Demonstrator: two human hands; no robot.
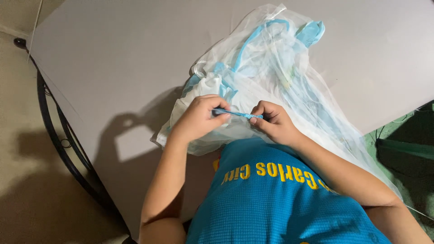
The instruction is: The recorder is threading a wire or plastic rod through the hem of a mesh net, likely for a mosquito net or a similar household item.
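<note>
While pinching blue strip, both hands curled.

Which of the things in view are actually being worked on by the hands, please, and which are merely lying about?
In hand:
- left hand and right hand, pinching a blue strap stretched between them
- white netting bundle with blue trim, which the strap seems to belong to

Lying about:
- grey table, bearing the bundle
- black metal frame beside the table
- dark cables on the floor at right
</note>
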